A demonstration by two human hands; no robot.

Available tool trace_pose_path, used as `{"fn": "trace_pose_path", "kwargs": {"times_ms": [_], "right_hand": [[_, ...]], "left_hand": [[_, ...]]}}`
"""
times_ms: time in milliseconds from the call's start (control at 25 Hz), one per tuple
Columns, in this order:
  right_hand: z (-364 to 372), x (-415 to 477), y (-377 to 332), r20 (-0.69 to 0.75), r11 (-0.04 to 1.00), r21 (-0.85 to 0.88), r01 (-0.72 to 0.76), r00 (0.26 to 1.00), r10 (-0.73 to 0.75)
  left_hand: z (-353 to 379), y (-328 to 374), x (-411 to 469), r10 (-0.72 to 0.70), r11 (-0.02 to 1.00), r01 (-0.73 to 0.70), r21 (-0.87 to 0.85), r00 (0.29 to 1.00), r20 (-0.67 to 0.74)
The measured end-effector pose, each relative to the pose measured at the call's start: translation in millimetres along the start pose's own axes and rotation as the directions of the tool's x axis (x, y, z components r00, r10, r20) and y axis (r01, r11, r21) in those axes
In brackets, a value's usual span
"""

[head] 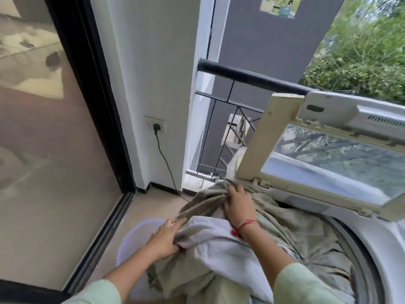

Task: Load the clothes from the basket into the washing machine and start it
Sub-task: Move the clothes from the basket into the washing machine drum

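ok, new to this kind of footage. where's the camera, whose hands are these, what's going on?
There is one picture, from a wide-angle camera worn on a person's head, looking forward and down. There is no robot: both arms are the wearer's own. The left hand and the right hand both grip a bundle of clothes, olive and white fabric, which lies partly over the mouth of a top-loading washing machine. Its lid stands open. On the floor by the left hand sits a pale purple basket. A plug sits in the wall socket behind.
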State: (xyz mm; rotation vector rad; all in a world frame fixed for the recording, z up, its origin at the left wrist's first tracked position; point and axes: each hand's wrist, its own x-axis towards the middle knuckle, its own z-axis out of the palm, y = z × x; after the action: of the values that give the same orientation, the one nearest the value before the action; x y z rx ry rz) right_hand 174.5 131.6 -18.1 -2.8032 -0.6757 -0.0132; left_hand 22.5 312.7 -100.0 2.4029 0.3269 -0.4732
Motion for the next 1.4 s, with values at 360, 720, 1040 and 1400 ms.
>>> {"fn": "trace_pose_path", "kwargs": {"times_ms": [360, 720, 1040, 1400], "right_hand": [[-115, -58, 52, -0.459, 0.791, 0.548, 0.273, 0.888, 0.011], [-231, -92, 204, -0.844, 0.887, 0.430, 0.166, 0.424, 0.330], [-116, -114, 203, 0.341, 0.757, 0.516, -0.401, 0.907, 0.248], [-36, -147, 50, -0.007, 0.986, -0.119, -0.117, 0.993, 0.117]], "left_hand": [[-55, 113, -40, 0.042, 0.766, -0.533, -0.360, 0.600, -0.799], [-27, 263, -34, 0.627, 0.698, -0.694, 0.178, 0.472, -0.620], [-2, 218, -38, 0.715, 0.675, -0.735, 0.071, 0.628, -0.307], [-46, 128, 8, 0.219, 0.972, -0.223, -0.073, 0.974, -0.055]]}}
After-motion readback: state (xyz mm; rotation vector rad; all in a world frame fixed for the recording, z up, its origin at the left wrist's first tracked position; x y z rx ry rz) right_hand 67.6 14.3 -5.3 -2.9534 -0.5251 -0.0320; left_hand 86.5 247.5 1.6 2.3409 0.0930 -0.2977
